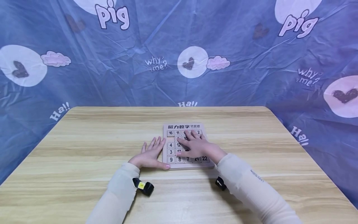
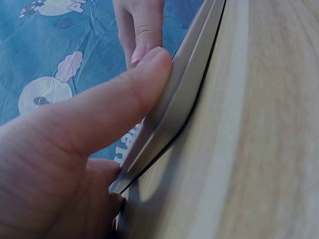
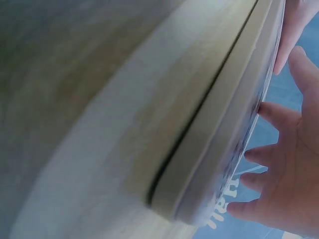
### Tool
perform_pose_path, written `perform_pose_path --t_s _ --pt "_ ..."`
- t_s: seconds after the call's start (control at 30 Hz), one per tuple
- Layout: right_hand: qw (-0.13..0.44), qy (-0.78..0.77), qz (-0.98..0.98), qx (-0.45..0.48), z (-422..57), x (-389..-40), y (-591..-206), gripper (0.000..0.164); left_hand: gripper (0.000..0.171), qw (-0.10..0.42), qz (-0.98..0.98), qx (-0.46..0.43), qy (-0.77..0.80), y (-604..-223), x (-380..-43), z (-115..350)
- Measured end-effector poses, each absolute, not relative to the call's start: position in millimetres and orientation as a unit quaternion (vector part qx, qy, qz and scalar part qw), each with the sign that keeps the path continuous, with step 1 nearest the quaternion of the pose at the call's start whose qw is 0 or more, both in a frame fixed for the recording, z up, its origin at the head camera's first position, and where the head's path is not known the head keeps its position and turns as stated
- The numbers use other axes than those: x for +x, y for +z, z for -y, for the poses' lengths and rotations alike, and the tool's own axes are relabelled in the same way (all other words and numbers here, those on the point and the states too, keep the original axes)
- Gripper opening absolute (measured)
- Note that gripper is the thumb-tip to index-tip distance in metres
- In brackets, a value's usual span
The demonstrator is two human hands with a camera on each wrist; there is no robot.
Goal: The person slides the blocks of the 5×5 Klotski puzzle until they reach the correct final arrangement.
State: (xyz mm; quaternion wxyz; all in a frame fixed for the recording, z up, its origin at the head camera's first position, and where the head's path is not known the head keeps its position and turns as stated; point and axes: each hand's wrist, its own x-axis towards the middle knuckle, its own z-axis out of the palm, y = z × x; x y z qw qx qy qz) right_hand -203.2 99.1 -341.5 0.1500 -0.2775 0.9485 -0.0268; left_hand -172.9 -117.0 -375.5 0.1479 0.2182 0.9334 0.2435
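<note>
A sliding number puzzle board (image 1: 188, 167) with numbered square tiles lies flat on the table. My left hand (image 1: 151, 156) rests at its left side, fingers stretched along the edge and thumb (image 2: 144, 82) pressing on the near left corner. My right hand (image 1: 195, 147) spreads over the tiles, fingers apart and reaching down to them; in the right wrist view its fingertips (image 3: 269, 112) are right at the board's face. Below tile 16 (image 1: 170, 133) is a vacant cell in the left column. Several tiles in the middle and right are hidden under the right hand.
The wooden table (image 1: 84, 149) extends around the board. A blue cloth (image 1: 156, 37) with printed words and hearts hangs behind and at the sides. Black wrist cameras (image 1: 145, 188) sit by both pale sleeves (image 1: 251, 186).
</note>
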Motion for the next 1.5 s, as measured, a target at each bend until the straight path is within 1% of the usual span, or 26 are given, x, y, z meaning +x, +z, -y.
perform_pose_path --t_s 0.17,0.3,0.6,0.77,1.0,1.5 --pt "0.150 -0.030 -0.949 -0.275 -98.8 -202.4 -341.4 0.073 0.111 0.148 -0.933 0.220 0.245 -375.1 -172.9 117.6" --pt "0.139 -0.025 -0.948 -0.286 -97.2 -197.4 -341.1 0.073 0.111 0.149 -0.933 0.217 0.245 -373.7 -172.5 118.0" --pt "0.145 -0.010 -0.909 -0.391 -97.9 -156.7 -333.7 0.072 0.111 0.148 -0.932 0.221 0.244 -374.9 -173.4 117.4" --pt "0.154 0.000 -0.897 -0.415 -98.0 -141.8 -334.3 0.071 0.110 0.146 -0.932 0.224 0.245 -374.5 -172.7 117.1" --pt "0.130 0.008 -0.898 -0.420 -95.9 -143.9 -336.8 0.069 0.110 0.147 -0.932 0.222 0.247 -374.6 -172.5 116.9" --pt "0.141 -0.003 -0.914 -0.382 -89.3 -160.5 -337.7 0.066 0.110 0.149 -0.932 0.225 0.242 -375.8 -172.8 117.5"
